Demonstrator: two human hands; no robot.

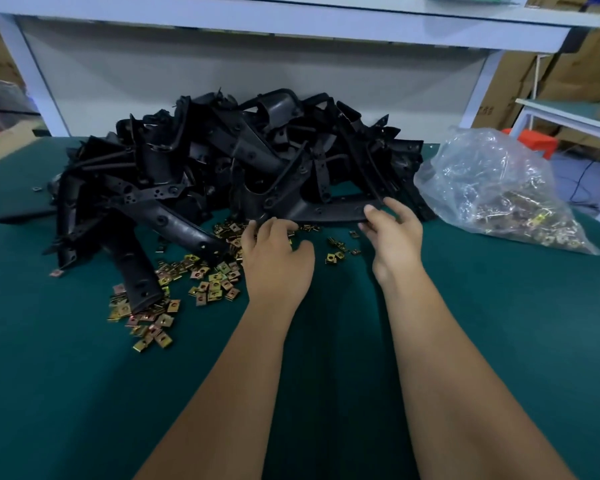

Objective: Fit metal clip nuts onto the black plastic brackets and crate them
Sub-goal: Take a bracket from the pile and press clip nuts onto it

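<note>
Where the green table (66,358) meets its left edge, cardboard boxes (0,143) stand beyond it, blurred. Further right, a big pile of black brackets (222,157) fills the middle of the table, some of them sliding forward toward the near side. Loose brass-coloured clip nuts (208,282) lie scattered in front of the pile, a few partly under one long bracket that points toward the camera. Just right of them the left hand (274,258) hovers palm down over the nuts, fingers loosely curled; whether it holds one I cannot tell. Beside it the right hand (392,230) grips the near end of a flat bracket (326,211) at the pile's front edge, fingers on top and thumb below. Farther right, near the table's far corner, lies a clear plastic bag (499,192) with more nuts inside.
</note>
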